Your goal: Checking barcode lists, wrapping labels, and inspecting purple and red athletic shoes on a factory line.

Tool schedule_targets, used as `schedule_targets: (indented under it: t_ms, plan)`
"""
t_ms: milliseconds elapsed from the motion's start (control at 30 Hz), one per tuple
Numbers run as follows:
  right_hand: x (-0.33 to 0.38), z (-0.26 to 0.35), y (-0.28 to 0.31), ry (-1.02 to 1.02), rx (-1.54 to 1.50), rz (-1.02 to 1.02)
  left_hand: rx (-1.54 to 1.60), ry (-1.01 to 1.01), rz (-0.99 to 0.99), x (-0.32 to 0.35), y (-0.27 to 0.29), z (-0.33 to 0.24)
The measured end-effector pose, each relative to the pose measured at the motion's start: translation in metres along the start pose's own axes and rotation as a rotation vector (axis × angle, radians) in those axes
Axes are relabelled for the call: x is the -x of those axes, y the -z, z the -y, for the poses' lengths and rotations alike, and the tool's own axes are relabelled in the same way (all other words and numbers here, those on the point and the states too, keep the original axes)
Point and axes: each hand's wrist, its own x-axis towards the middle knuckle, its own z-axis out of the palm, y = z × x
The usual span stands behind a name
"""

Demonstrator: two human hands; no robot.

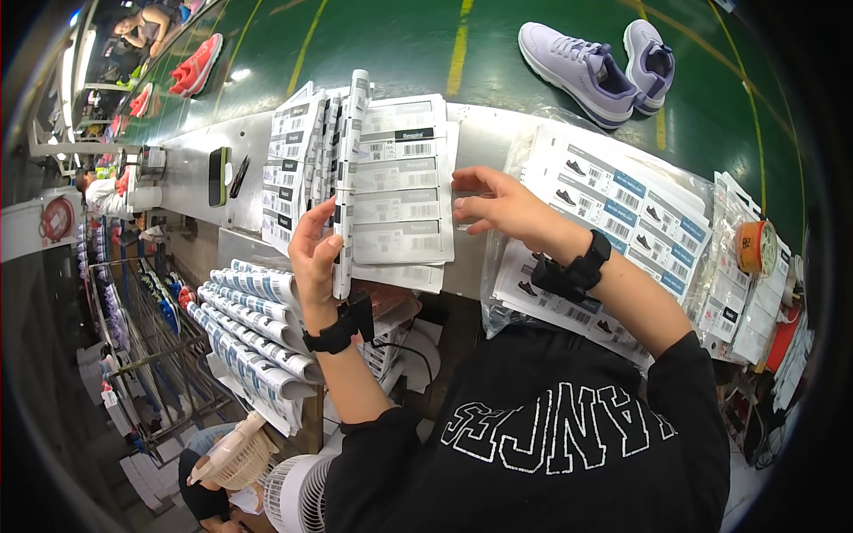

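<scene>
My left hand (317,253) closes its fingers around a narrow roll of printed label sheet (349,191), standing upright along the left edge of a stack of label sheets (397,204). Past that stack's right edge hovers my right hand (498,206), thumb and fingers apart with nothing visible between them. More folded or rolled label sheets (298,169) lie just left of the roll. To the right, under my right forearm, spreads a larger pile of label sheets (657,209) with shoe pictures, partly inside clear plastic.
Lavender sneakers (577,67) and coral shoes (197,67) stand on the green surface (400,44). A phone (217,176) lies on the metal table. Several rolled sheets (253,329) are stacked lower left, above a fan (298,493). A tape roll (755,248) sits far right.
</scene>
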Motion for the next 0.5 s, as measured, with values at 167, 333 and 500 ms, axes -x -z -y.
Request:
schedule_targets:
  t_ms: [167, 333, 500]
  plan:
    - [-0.005, -0.002, -0.002, -0.056, 0.009, 0.040, 0.004, 0.003, -0.041, 0.004, 0.007, 0.009]
    - [-0.005, 0.015, -0.006, -0.142, -0.183, 0.046, 0.052, 0.037, -0.025, 0.000, 0.014, 0.018]
    - [-0.024, 0.013, 0.000, -0.113, -0.349, 0.009, 0.019, 0.024, -0.015, -0.008, 0.020, 0.021]
